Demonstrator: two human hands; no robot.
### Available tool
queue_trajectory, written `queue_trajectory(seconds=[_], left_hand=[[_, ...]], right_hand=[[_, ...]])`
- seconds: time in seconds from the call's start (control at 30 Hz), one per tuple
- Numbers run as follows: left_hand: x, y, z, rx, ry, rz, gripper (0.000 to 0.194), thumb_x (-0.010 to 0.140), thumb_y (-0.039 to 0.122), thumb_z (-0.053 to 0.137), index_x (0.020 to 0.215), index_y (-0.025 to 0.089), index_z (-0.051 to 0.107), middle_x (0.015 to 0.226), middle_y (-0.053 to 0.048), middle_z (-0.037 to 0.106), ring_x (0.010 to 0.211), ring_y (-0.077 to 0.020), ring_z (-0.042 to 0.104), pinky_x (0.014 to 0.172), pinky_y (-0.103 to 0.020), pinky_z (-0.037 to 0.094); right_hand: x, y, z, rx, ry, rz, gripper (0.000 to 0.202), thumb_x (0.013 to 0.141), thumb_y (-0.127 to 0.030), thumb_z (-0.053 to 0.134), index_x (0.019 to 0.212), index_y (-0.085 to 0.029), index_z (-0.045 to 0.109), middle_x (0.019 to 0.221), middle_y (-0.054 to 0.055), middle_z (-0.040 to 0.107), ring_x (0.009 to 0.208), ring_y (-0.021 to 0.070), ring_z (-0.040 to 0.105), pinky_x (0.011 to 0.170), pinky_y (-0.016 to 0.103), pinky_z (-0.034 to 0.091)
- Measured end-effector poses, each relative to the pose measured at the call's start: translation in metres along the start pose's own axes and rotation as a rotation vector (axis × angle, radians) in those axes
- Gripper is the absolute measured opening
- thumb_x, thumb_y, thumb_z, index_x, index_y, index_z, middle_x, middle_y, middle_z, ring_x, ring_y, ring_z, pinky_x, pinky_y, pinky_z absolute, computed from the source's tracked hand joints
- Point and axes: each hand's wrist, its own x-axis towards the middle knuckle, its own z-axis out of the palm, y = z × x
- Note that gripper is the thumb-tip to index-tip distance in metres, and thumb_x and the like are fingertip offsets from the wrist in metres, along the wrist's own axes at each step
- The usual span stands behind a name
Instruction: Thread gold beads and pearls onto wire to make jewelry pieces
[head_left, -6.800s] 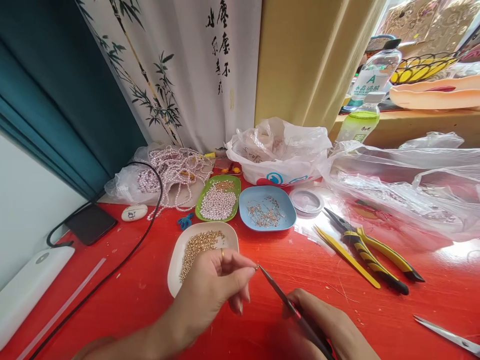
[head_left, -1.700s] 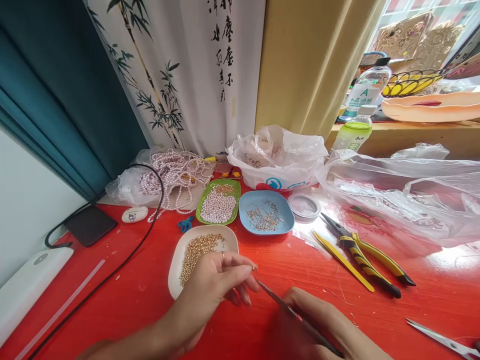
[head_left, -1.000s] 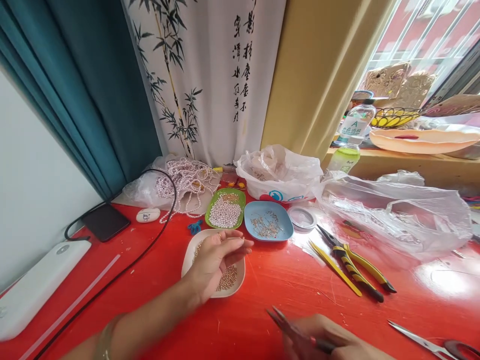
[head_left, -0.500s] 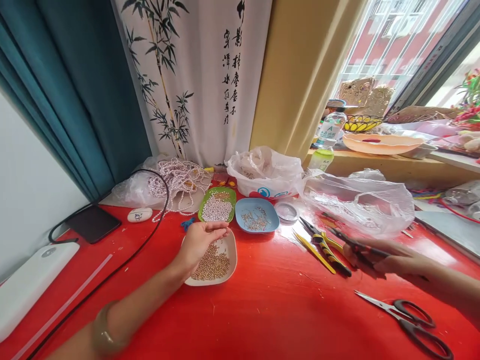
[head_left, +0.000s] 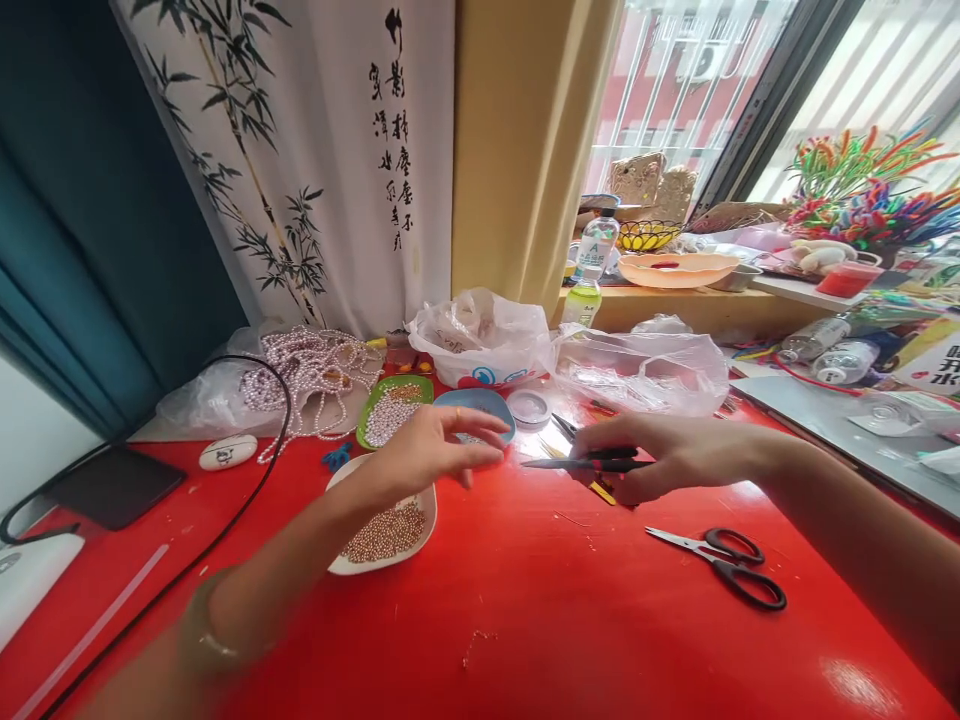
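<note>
My left hand (head_left: 439, 448) hovers over the cream dish (head_left: 429, 527) of gold beads and the near edge of the blue dish (head_left: 496, 405). Its fingers are stretched out and apart, with nothing seen between them. My right hand (head_left: 645, 455) is wrapped round slim dark pliers (head_left: 551, 464), whose tips point left toward my left fingers. Behind my left hand stands the green dish (head_left: 365, 425) of pale pearl beads. A thin gold chain-like piece (head_left: 480, 637) lies on the red table in front. Yellow-handled pliers (head_left: 564, 428) and tweezers (head_left: 602, 491) are partly hidden behind my right hand.
Black-handled scissors (head_left: 724, 560) lie to the right. Pearl strands (head_left: 307, 365) are heaped at the back left, beside a black cable (head_left: 277, 460). Plastic bags (head_left: 480, 335) and a clear round lid (head_left: 529, 408) sit at the back. A phone (head_left: 116, 490) rests far left.
My right hand has swung left with the pliers, toward my left hand. The left hand's fingers have spread from a near pinch. The head view has turned right; the thin gold piece shows in front.
</note>
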Motion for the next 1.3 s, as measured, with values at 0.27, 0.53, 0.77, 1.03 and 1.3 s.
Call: queue_trajectory(seconds=[0.27, 0.53, 0.77, 1.03, 1.3], left_hand=[[0.024, -0.003, 0.019, -0.158, -0.258, -0.088, 0.021, 0.062, 0.02, 0.069, 0.081, 0.014, 0.069, 0.066, -0.005, 0.067, 0.054, -0.0122, 0.06, 0.058, -0.025, 0.048], [0.042, -0.014, 0.022, -0.124, -0.05, -0.135, 0.009, 0.065, 0.022, 0.063, 0.064, 0.013, 0.063, 0.064, -0.004, 0.066, 0.053, -0.0084, 0.053, 0.05, -0.018, 0.041], [0.039, -0.026, 0.028, -0.206, -0.267, -0.275, 0.028, 0.068, 0.037, 0.063, 0.083, 0.013, 0.067, 0.086, -0.011, 0.07, 0.047, -0.0054, 0.047, 0.05, -0.019, 0.04], [0.056, -0.042, 0.022, -0.223, -0.078, -0.314, 0.026, 0.052, 0.03, 0.076, 0.07, 0.013, 0.066, 0.066, -0.005, 0.068, 0.055, -0.0093, 0.054, 0.059, -0.023, 0.043], [0.077, -0.045, -0.003, -0.148, 0.168, -0.224, 0.02, 0.055, 0.027, 0.073, 0.068, 0.015, 0.065, 0.061, -0.003, 0.066, 0.057, -0.0103, 0.053, 0.052, -0.02, 0.037]], right_hand=[[0.014, 0.001, 0.0, 0.239, -0.181, -0.12, 0.014, 0.069, -0.013, 0.05, 0.08, -0.015, 0.058, 0.062, -0.006, 0.045, 0.057, 0.0074, 0.042, 0.05, 0.018, 0.033], [-0.002, 0.023, 0.029, 0.259, 0.137, -0.064, 0.018, 0.07, -0.017, 0.048, 0.087, -0.016, 0.052, 0.075, -0.002, 0.045, 0.061, 0.0103, 0.044, 0.051, 0.02, 0.034], [0.016, 0.037, 0.07, 0.218, 0.336, -0.074, 0.014, 0.071, -0.015, 0.044, 0.083, -0.016, 0.051, 0.072, -0.002, 0.044, 0.063, 0.011, 0.041, 0.054, 0.023, 0.033], [0.019, 0.042, 0.081, -0.119, 0.579, -0.233, 0.023, 0.073, -0.017, 0.048, 0.096, -0.02, 0.052, 0.113, 0.009, 0.044, 0.094, 0.0206, 0.05, 0.077, 0.032, 0.043], [0.013, 0.075, 0.133, -0.532, 0.519, -0.288, 0.031, 0.074, -0.017, 0.05, 0.104, -0.018, 0.054, 0.133, 0.014, 0.032, 0.11, 0.0274, 0.045, 0.087, 0.042, 0.041]])
